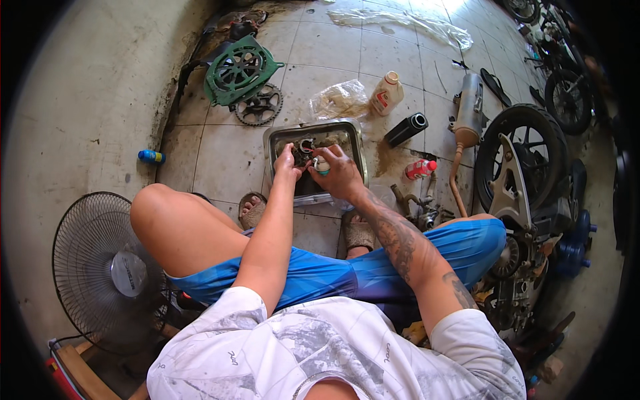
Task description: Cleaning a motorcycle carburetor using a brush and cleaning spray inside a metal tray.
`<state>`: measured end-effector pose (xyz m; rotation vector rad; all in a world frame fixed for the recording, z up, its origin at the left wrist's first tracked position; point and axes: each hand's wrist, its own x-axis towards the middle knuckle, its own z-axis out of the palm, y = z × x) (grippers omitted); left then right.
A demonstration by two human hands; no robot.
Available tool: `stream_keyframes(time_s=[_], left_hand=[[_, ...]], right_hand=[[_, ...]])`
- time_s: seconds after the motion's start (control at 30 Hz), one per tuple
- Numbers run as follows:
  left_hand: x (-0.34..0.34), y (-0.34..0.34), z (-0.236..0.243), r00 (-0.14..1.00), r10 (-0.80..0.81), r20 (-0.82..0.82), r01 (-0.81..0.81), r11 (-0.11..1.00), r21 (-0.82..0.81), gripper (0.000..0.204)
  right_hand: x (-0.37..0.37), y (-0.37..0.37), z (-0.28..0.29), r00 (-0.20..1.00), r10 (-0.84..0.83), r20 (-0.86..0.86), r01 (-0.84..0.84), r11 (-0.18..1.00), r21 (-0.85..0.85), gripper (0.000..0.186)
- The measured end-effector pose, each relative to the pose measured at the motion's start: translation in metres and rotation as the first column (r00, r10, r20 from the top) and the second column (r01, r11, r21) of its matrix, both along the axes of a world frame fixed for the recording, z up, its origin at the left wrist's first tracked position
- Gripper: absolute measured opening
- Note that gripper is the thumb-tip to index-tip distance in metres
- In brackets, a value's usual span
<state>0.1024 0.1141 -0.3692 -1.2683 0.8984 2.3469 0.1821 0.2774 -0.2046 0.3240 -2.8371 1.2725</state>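
Over a metal tray, my left hand is closed on a dark metal part with a ring-shaped opening. Its fingers partly hide the part. Close beside it, my right hand wraps round a small white and teal can, seen mostly from its top end. A thin red piece shows between the can and the metal part; I cannot tell which it belongs to. The tray has a dirty, dark bottom.
Beyond the tray lie a plastic bag, a cream bottle and a black cylinder. A red bottle, exhaust muffler and wheel are right. A fan stands left; a green cover lies far left.
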Motion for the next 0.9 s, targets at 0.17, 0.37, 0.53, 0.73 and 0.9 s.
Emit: stream_keyframes(time_s=[0.17,0.37,0.53,0.73,0.9], left_hand=[[0.003,0.001,0.011,1.000,-0.009,0.013,0.010,0.999,-0.043,0.029],[0.008,0.005,0.019,0.996,0.052,-0.068,-0.062,0.984,-0.166,0.032],[0.010,0.011,0.019,0.972,0.141,-0.190,-0.185,0.953,-0.239,0.030],[0.013,0.013,0.014,0.942,0.053,-0.331,-0.203,0.877,-0.436,0.026],[0.016,0.015,0.020,0.936,-0.032,-0.350,-0.184,0.805,-0.564,0.022]], right_hand=[[-0.001,0.001,0.003,0.996,-0.084,-0.008,0.083,0.994,-0.070,0.037],[-0.002,0.007,0.008,1.000,-0.022,0.001,0.022,0.997,-0.078,0.036],[0.001,0.010,0.015,0.998,-0.050,0.025,0.051,0.998,-0.021,0.036],[0.003,0.009,0.015,0.998,-0.031,0.062,0.030,0.999,0.017,0.036],[0.002,0.009,0.007,0.999,0.022,0.032,-0.023,0.999,0.033,0.036]])
